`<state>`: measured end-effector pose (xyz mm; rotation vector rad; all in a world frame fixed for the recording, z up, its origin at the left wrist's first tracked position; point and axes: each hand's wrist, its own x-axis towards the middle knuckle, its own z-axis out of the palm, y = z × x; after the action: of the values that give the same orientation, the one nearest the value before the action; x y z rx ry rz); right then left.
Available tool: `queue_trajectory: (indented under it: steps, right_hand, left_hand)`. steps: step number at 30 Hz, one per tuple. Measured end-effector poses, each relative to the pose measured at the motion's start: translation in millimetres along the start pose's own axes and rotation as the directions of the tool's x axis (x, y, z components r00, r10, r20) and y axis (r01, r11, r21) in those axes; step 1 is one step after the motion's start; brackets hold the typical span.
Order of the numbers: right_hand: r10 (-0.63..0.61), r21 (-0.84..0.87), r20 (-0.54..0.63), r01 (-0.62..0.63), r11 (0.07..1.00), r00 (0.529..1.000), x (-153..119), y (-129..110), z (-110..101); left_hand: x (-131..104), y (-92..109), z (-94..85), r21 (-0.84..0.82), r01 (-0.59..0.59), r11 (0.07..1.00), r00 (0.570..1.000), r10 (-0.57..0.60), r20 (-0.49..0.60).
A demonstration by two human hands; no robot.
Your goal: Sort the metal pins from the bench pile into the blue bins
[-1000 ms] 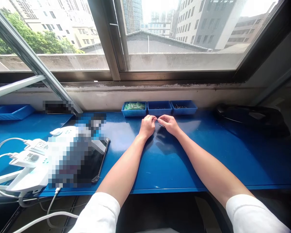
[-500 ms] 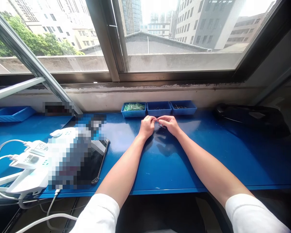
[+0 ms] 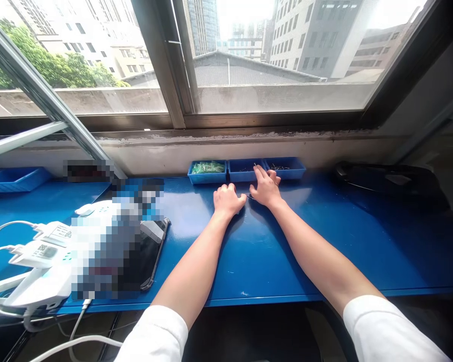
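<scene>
Worker at the desk (image 3: 249,256), both arms stretched towards 12 o'clock. Right hand (image 3: 267,186): thumb spread well away from the fingers, fingertips over the near side of the middle blue box (image 3: 242,177); its few dark bits are too small to name. Left hand (image 3: 228,199) lower on the desk, just beside it at 9 o'clock, fingers curled, thumb pointing to 3; whether it grips anything I can't make out. A thin dark piece (image 3: 250,197) shows between the two thumbs.

From the left hand, a blue box of green packets (image 3: 208,166) stands at 11 o'clock. From the right hand, another box (image 3: 292,174) with thin dark pieces sits at about 1. Further out: phone (image 3: 150,261) at 8 from the left hand, black bag (image 3: 392,186) at 3 from the right.
</scene>
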<state>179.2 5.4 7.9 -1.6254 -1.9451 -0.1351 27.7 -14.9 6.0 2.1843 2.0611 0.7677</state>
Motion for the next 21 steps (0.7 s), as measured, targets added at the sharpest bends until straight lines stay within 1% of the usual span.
queue_trajectory:
  steps: [3,5,7,10,14,18,20,21]
  right_hand:
    - [0.007,-0.031,0.097,-0.004,1.0,0.995,2,5,6]
    - [0.001,-0.025,0.115,0.002,1.0,0.993,3,8,9]
    - [0.007,-0.001,0.086,-0.007,1.0,0.996,2,9,10]
    - [0.025,0.05,0.008,-0.026,0.998,1.0,-1,6,9]
    - [0.004,0.127,-0.066,0.005,0.992,0.998,-7,-1,4]
    - [0.017,0.206,-0.108,0.006,0.978,0.994,-10,0,-2]
    - [0.01,0.254,-0.108,0.018,0.967,0.994,-10,4,-3]
    - [-0.014,0.286,-0.099,0.042,0.957,0.995,-11,6,-4]
  left_hand:
    - [-1,-2,-0.2,0.058,-0.041,0.997,0.999,0.04,0.022]
    - [-1,-4,0.6,0.077,-0.066,0.995,0.997,0.063,0.045]
    - [0,-5,1.1,0.093,-0.091,0.991,0.994,0.084,0.069]
    - [0,-4,0.4,0.123,-0.118,0.985,0.99,0.106,0.096]
    - [0,-5,-1.1,0.125,-0.146,0.981,0.984,0.13,0.124]
    - [3,-8,0.6,0.054,-0.149,0.987,0.981,0.141,0.131]
    - [5,-9,1.8,-0.058,-0.173,0.983,0.98,0.178,0.091]
    - [5,-10,2.2,-0.135,-0.194,0.972,0.977,0.203,0.058]
